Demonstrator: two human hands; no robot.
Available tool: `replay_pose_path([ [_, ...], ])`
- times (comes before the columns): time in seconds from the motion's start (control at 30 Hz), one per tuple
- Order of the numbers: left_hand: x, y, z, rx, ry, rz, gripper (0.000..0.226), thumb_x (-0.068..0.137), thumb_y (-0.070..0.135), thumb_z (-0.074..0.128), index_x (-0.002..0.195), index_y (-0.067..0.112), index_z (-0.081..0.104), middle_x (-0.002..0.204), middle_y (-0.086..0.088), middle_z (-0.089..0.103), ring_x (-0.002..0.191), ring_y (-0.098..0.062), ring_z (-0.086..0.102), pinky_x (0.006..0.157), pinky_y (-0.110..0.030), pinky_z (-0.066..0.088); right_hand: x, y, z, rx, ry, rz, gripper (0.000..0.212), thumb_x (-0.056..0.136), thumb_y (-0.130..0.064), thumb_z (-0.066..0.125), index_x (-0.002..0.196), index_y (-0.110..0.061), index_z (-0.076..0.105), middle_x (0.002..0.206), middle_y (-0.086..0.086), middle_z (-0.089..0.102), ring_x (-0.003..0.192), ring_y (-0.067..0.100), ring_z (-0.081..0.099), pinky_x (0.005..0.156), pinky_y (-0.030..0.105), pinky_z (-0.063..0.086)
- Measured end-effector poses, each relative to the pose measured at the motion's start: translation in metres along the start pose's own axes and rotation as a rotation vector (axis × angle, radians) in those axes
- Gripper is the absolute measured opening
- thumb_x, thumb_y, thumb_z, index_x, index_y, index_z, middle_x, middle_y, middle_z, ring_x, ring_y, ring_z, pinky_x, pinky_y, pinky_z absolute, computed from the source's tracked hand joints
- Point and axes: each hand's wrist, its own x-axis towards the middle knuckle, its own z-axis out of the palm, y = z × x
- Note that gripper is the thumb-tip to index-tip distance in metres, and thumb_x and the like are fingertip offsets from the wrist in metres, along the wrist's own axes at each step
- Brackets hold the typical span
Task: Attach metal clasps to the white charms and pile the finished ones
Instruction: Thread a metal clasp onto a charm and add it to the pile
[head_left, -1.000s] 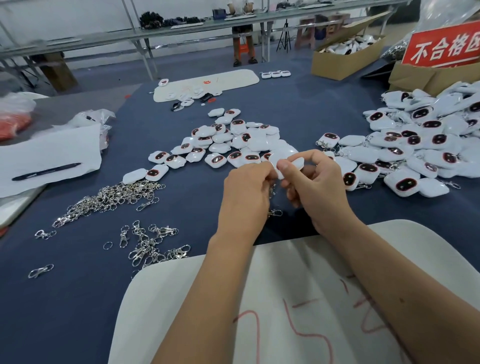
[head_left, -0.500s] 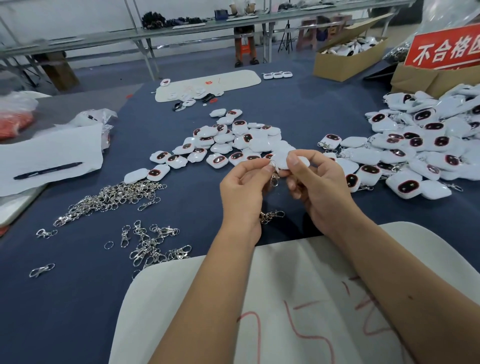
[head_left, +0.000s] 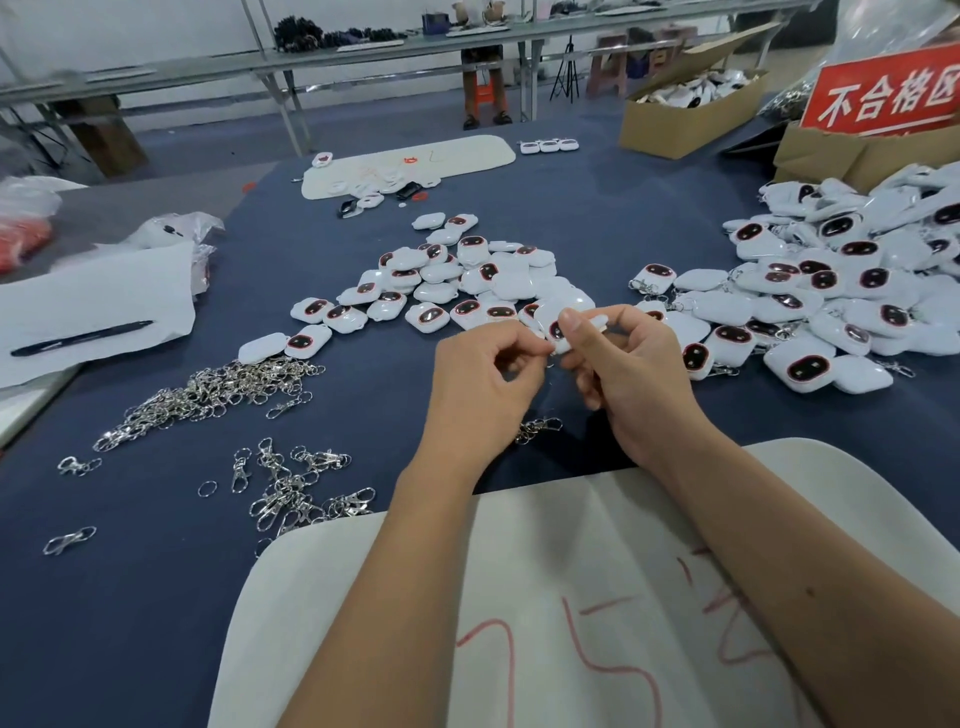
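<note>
Far left, a black pen (head_left: 83, 339) lies on a sheet of white paper (head_left: 98, 296). Beside it on the dark blue felt tabletop (head_left: 156, 597) spreads a tangled heap of metal clasps (head_left: 208, 395): thin, shiny lobster hooks with split rings, likely light, stiff and prone to snagging one another, so best lifted singly by the hook body. Behind the hands, the pile of unclasped white charms (head_left: 452, 280) shows glossy rounded-square shells, some with dark oval faces rimmed in red; they look like hard, smooth plastic, light but slippery, best pinched by the edges.

The left hand (head_left: 480, 387) has its grip closed, thumb and forefinger pinched at the charm's lower edge, presumably on a ring too small to make out. A clasp (head_left: 537, 430) shows just below between the wrists. The right hand (head_left: 631, 374) pinches the charm being worked (head_left: 558, 325) between thumb and fingers, just above the tabletop.

Far right sits the finished pile (head_left: 831, 306), with clasps trailing, in front of a cardboard box (head_left: 680, 122) and a red sign (head_left: 883, 96).
</note>
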Motion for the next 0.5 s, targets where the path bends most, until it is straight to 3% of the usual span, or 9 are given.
replay_pose_path([
  [0.1,-0.001,0.003,0.005,-0.057,0.085,-0.053,0.016,0.089,0.004,0.072,0.088,0.019,0.078,0.082,0.009,0.075,0.076,-0.010,0.069,0.073,-0.016,0.053,-0.001,-0.001,0.001,0.025,-0.009,-0.017,0.035,0.091,-0.033,0.076,0.104,-0.004,0.063,0.067,0.005,0.070,0.048,0.011,0.053,0.041,0.021,0.039],
  [0.27,-0.003,0.011,0.018,-0.544,0.124,-0.432,0.006,0.092,0.010,0.073,0.098,0.007,0.074,0.080,-0.005,0.074,0.069,-0.011,0.065,0.067,-0.021,0.055,-0.002,-0.007,0.000,0.132,-0.099,-0.039,0.033,0.083,-0.036,0.075,0.103,-0.012,0.065,0.076,0.007,0.072,0.055,0.011,0.055,0.048,0.020,0.043],
  [0.33,-0.002,0.012,0.018,-0.634,0.132,-0.484,0.009,0.092,0.008,0.073,0.098,0.002,0.073,0.082,-0.011,0.072,0.068,-0.012,0.061,0.065,-0.022,0.053,-0.002,-0.006,0.000,0.151,-0.119,-0.038,0.033,0.083,-0.035,0.075,0.104,-0.012,0.064,0.077,0.008,0.071,0.055,0.011,0.055,0.049,0.020,0.043],
  [0.5,-0.002,0.014,0.011,-0.783,0.188,-0.515,0.009,0.088,-0.001,0.074,0.090,0.008,0.074,0.075,-0.003,0.073,0.067,-0.010,0.065,0.067,-0.020,0.053,-0.004,-0.005,0.002,0.137,-0.127,-0.034,0.036,0.081,-0.034,0.077,0.106,-0.012,0.064,0.075,0.008,0.072,0.054,0.012,0.055,0.049,0.021,0.044],
])
